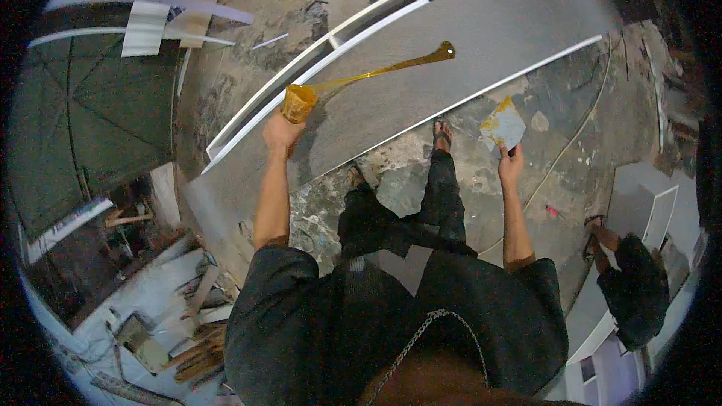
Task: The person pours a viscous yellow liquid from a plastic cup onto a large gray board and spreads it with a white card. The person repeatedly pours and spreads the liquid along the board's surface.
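I see the left hand [283,135] gripping a cup [299,107] over the grey panel [492,34], its amber glue strand [398,67] seemingly unspread; the right hand [511,165] clasps a smeared scraper [506,128] beside the panel.

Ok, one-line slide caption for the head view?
Amber liquid streams from a cup in the left hand over a grey panel; the right hand holds a smeared scraper.

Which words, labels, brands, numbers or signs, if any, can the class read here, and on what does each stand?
None can be read.
Cup in the left hand: no legible text.
Scraper in the right hand: yellow smears, no legible text.
Red scrap on the floor: too small to tell.
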### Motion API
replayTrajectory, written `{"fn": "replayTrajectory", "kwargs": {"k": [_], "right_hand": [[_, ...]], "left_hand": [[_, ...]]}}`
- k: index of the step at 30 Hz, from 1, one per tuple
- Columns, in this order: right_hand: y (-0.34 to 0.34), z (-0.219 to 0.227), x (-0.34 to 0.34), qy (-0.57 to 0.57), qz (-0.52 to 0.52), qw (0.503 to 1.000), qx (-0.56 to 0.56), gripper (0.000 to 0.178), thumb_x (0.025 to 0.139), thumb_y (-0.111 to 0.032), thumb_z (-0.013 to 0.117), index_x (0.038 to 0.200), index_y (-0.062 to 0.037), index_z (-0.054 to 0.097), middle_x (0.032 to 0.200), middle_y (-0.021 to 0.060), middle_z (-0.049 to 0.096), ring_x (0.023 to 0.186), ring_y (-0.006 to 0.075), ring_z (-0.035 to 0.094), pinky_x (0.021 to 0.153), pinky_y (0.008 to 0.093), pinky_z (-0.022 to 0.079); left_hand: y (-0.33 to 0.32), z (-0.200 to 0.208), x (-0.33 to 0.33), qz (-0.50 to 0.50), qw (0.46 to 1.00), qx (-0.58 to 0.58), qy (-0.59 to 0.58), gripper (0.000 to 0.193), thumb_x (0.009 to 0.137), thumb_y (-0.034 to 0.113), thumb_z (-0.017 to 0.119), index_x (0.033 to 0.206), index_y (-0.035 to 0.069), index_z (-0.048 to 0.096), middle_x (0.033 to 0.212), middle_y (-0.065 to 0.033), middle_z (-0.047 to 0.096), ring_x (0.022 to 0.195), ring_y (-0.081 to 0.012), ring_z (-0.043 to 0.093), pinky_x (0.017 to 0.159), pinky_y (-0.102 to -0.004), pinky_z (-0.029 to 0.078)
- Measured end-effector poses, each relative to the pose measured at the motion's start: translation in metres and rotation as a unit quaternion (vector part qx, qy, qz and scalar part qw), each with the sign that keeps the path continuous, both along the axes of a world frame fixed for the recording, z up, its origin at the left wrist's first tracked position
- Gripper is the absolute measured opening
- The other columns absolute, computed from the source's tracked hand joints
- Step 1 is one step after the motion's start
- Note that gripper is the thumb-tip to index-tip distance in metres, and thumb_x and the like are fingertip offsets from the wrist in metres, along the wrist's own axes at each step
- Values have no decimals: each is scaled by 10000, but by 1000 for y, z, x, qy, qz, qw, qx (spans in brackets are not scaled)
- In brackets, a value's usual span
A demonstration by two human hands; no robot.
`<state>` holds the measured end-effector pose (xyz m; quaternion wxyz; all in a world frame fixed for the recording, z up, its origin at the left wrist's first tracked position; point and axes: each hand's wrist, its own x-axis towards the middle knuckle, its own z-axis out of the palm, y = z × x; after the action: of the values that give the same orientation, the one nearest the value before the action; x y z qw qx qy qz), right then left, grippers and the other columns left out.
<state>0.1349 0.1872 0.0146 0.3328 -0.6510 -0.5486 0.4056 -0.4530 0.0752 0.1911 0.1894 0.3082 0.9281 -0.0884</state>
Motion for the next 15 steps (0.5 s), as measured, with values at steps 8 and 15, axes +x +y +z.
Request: {"fn": "replayTrajectory", "kwargs": {"k": [8,15], "right_hand": [[-70,46,-67,36,-8,999,-2,325,941,-90,664,1239,7,582,1066,69,677,864,140,612,758,289,490],[-175,101,-148,110,-99,989,-11,326,931,-59,655,1245,-15,579,1071,74,659,791,137,607,586,282,500]], "left_hand": [[-150,53,-106,28,992,118,41,712,605,420,882,1187,98,629,1073,-162,727,1005,-338,697,825,-459,563],[-284,7,-167,93,994,39,-37,752,608,421,875,1239,112,609,1106,-171,718,1027,-354,689,850,-456,563]]}}
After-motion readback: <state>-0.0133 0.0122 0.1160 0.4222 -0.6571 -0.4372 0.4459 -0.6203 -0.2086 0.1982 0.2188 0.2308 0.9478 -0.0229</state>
